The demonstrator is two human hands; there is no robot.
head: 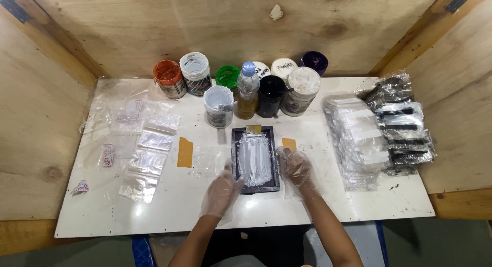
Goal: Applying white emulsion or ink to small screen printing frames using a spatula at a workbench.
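We steady the dark tray (255, 159), smeared white and lying mid-bench (205, 205) before the jars (241, 88), our gloved left hand (221, 191) and right hand (297, 171) pressed open-fingered against its sides without grasping, so lifting it would call for closing both grips evenly.
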